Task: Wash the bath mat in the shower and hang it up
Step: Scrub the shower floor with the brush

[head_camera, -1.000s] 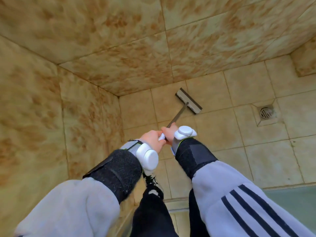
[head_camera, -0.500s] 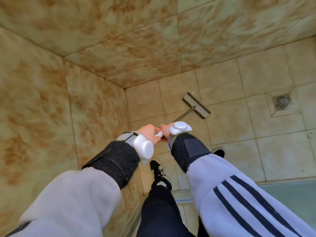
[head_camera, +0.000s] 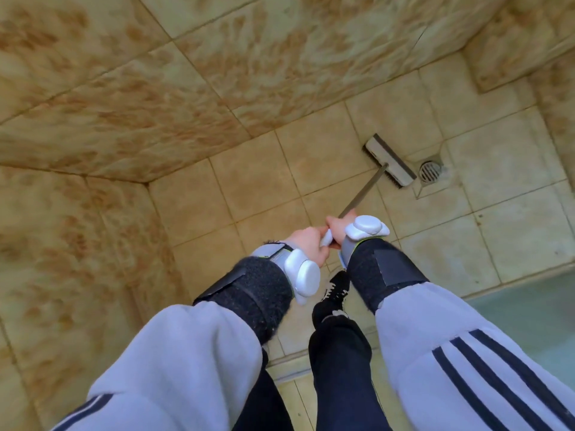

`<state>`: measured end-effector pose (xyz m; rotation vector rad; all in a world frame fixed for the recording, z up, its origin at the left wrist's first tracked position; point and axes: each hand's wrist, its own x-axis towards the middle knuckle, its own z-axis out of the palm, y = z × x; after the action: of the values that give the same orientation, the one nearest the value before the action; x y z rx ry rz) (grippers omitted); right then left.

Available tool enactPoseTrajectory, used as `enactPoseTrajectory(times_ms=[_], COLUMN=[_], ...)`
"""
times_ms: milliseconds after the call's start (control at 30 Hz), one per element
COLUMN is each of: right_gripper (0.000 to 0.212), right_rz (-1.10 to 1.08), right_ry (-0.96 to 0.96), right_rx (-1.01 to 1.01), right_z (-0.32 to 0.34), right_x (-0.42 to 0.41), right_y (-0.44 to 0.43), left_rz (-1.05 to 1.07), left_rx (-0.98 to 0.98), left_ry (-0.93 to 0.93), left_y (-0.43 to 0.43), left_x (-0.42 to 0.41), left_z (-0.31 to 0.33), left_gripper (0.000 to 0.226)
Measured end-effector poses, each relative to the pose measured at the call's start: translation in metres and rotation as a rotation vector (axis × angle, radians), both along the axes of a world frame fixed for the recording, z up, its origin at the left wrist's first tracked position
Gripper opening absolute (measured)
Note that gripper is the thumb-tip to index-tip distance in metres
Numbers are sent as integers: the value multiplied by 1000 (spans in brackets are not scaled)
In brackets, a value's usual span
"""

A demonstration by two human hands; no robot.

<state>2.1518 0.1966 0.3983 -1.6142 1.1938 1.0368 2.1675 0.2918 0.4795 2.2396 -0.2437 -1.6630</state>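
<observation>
I stand at the shower and look down at its tiled floor [head_camera: 255, 194]. My left hand [head_camera: 306, 244] and my right hand [head_camera: 339, 227] both grip the top end of a long-handled floor brush. Its thin handle [head_camera: 364, 191] runs down and away from my hands. The white brush head [head_camera: 390, 160] lies on the floor tiles right beside the round drain [head_camera: 431, 171]. No bath mat is in view.
Marbled tan wall tiles [head_camera: 155, 88] close off the left and far sides. My black shoe [head_camera: 336, 290] stands on the shower floor below my hands. A raised threshold [head_camera: 289, 365] borders the shower, with a greenish surface [head_camera: 529, 318] at the lower right.
The brush head has swept to the right across the floor and now lies against the drain. Both hands keep their grip on the handle.
</observation>
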Motion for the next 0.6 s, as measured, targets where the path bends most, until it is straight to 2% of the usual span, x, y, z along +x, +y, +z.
enactPoseTrajectory(times_ms=[67, 233, 333, 467, 533, 600], right_gripper=[56, 29, 23, 37, 33, 24], right_rz=[8, 156, 202, 107, 207, 356], right_ry=[-39, -160, -263, -258, -203, -181], right_rx=[-13, 22, 130, 342, 352, 305], right_z=[-1, 18, 29, 32, 24, 21], right_x=[-1, 13, 23, 20, 14, 11], right_y=[5, 63, 123, 214, 255, 288], left_rz=[97, 291, 349, 526, 567, 640], left_rx=[-23, -4, 31, 14, 71, 122], left_ry=[32, 102, 52, 64, 53, 5], left_y=[6, 68, 125, 207, 239, 263], left_x=[0, 7, 8, -1, -9, -20], left_z=[3, 24, 38, 55, 56, 54], left_gripper=[41, 45, 50, 21, 12, 12])
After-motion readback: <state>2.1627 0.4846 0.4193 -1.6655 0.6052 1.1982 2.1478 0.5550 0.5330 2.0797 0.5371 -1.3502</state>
